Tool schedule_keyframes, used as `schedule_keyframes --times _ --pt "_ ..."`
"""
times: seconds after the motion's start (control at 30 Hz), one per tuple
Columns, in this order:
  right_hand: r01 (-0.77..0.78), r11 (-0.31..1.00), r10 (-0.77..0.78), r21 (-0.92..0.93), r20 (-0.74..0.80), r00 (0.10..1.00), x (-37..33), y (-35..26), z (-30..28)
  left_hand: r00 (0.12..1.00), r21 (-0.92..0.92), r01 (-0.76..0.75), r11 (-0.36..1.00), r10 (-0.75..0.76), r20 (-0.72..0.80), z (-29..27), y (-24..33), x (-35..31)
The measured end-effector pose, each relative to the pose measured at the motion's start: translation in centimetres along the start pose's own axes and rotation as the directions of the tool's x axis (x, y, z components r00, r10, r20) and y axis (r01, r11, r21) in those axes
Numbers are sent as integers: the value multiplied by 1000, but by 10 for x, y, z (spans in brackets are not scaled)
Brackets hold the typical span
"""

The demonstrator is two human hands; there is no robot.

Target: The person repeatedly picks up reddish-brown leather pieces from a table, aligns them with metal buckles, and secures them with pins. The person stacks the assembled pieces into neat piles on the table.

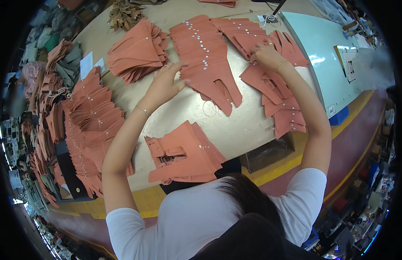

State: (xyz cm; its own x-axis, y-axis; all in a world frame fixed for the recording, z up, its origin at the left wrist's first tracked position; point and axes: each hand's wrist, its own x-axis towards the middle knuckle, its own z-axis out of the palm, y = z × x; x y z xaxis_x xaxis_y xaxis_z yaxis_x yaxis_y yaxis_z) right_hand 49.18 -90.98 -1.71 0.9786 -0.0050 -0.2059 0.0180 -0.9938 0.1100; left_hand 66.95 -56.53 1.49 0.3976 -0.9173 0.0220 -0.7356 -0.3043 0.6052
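Note:
Salmon-coloured cut fabric pieces lie in fanned stacks with small white stickers on them. My left hand (167,84) is open, thumb and fingers apart, at the left edge of the long middle stack (201,52). The lowest pieces of that stack have a slot-shaped cutout. Farther right, my right hand (266,54) has its fingers curled together on the edge of a right-hand fabric piece (242,34); its fingertips are partly hidden. Below that hand lies an overlapping row of slotted pieces (270,86). Nearest my body sits another stack (188,154) with a cutout.
A large salmon stack (138,50) lies at the back left, beside brown strips (125,15). More stickered bundles (90,125) cover the left side. A pale sewing-machine table (313,60) adjoins at right. A thread loop (211,108) lies on the worktable (248,130).

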Motion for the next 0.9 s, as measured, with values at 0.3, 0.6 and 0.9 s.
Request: schedule_keyframes --times 0.3,0.6,0.9 --pt "-164 986 166 26 -214 963 -41 -9 -54 1000 -71 2 997 -1 15 -20 29 -22" --pt "47 996 -86 -79 -632 770 -94 -79 -224 898 -45 -305 951 271 -348 -54 82 -43" --pt "535 837 -236 117 -803 546 -50 -290 -283 747 -316 -302 900 17 -664 -110 99 -203"
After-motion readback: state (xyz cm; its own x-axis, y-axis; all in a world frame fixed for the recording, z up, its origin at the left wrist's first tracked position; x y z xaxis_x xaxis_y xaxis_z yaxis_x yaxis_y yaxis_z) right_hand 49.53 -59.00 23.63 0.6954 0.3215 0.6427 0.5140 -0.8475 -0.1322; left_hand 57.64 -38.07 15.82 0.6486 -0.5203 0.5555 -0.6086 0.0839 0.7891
